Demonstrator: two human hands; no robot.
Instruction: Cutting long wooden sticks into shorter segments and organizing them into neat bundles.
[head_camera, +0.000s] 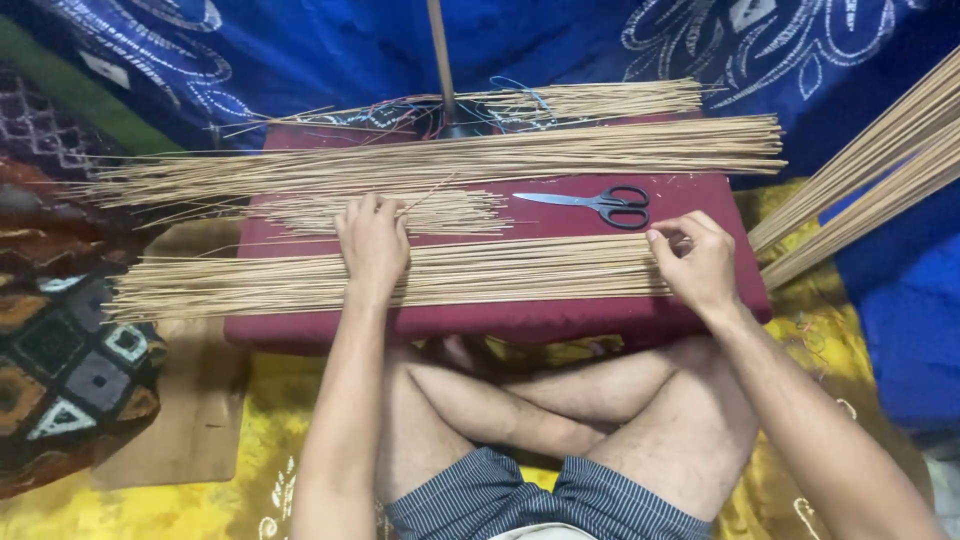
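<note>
Head view. Landmark: maroon board (690, 200) across lap.

Near stick bundle (500, 270) laid along board's front edge, long axis left-right, left ends overhanging board.

Left hand (373, 245) pressed flat on bundle, left of board's centre; fingers spread, nothing enclosed.

Right hand (697, 262) at bundle's right end; fingertips (662, 238) pinched on stick ends. Right hand nearer those ends.

Scissors (600, 203) seen behind bundle, untouched.

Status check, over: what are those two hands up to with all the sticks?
Left hand flat on near stick bundle. Right hand pinching its right end. Scissors lie apart behind, on maroon board; nothing blocking.
</note>
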